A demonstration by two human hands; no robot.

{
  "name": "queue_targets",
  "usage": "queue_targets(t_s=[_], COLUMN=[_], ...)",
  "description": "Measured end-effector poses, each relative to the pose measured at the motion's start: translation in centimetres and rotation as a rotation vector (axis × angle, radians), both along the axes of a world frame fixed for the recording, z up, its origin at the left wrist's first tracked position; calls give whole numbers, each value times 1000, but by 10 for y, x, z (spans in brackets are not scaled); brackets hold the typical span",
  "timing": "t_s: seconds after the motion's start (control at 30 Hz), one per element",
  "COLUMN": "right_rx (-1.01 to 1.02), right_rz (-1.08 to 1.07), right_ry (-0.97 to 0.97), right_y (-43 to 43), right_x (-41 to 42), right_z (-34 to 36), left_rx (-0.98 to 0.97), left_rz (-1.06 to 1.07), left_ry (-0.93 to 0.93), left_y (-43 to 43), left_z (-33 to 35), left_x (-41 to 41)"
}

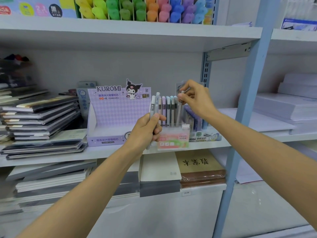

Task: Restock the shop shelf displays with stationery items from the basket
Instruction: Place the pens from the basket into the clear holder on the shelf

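My left hand point(147, 131) grips two or three grey-white pens point(155, 104) upright, in front of a clear pen display box point(173, 140) labelled FRUIT SODA on the middle shelf. Several pastel pens point(169, 109) stand in that box. My right hand point(195, 98) pinches the top of one pen point(180, 107) at the right end of the row, its lower part inside the box. The basket is out of view.
An empty purple KUROMI display carton point(109, 117) stands left of the pen box. Stacked notebooks point(41, 115) fill the shelf's left. A small box of purple lead refills point(193, 117) sits to the right, by the blue shelf upright point(243, 107). Highlighters point(144, 9) line the shelf above.
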State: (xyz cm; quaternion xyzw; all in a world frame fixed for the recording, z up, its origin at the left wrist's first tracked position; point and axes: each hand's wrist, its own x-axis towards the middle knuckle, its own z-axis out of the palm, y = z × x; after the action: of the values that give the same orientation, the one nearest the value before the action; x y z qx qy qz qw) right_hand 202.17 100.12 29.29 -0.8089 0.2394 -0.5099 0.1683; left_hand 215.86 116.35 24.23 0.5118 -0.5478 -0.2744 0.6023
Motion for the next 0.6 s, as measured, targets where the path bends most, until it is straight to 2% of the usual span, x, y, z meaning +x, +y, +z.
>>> queue_targets(t_s=[0.17,0.4,0.5,0.6], right_rx=[-104,-65,-32,209], right_rz=[-124,-216,-62,316], right_ry=[75,196,63,-25], right_y=[-1,8,28,55], right_x=[7,5,1,0], right_z=[-9,-9,0,12], left_rx=[6,2,-5,-11], left_rz=[-10,-4,-6,-5], left_ry=[1,-30,-36,-43], left_y=[-1,7,11,15], left_z=[-2,1,3,5], left_x=[2,3,2,-2])
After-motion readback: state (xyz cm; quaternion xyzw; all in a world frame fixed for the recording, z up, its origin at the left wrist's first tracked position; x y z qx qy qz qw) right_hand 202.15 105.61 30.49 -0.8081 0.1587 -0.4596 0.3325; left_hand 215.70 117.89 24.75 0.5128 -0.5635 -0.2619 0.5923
